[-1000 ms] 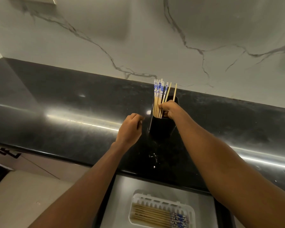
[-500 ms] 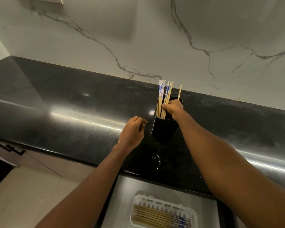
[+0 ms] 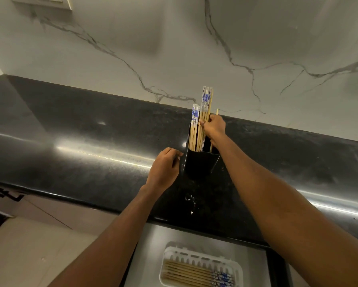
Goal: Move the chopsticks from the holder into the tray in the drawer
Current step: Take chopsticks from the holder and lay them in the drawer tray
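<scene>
A black holder (image 3: pixel 196 164) stands on the dark countertop (image 3: pixel 70 146) near the marble wall. My right hand (image 3: pixel 214 128) grips a small bundle of wooden chopsticks (image 3: pixel 206 102) with blue-patterned tops, raised partly out of the holder. More chopsticks (image 3: pixel 194 127) stand in the holder's left side, and one thin stick (image 3: pixel 216 111) pokes up behind my right hand. My left hand (image 3: pixel 163 169) rests against the holder's left side with its fingers curled. Below, a white slotted tray (image 3: pixel 169 257) in the open drawer (image 3: pixel 153 245) holds several chopsticks (image 3: pixel 190 275) lying flat.
The marble backsplash (image 3: pixel 174 48) rises right behind the holder. A wall switch plate (image 3: pixel 43 2) sits at the top left. Cabinet fronts with black handles (image 3: pixel 6 195) lie at the lower left. The countertop's front edge overhangs the drawer.
My right hand has lifted its bundle of chopsticks upward, so their tops now stand well above the ones left in the holder. My left hand stays beside the holder.
</scene>
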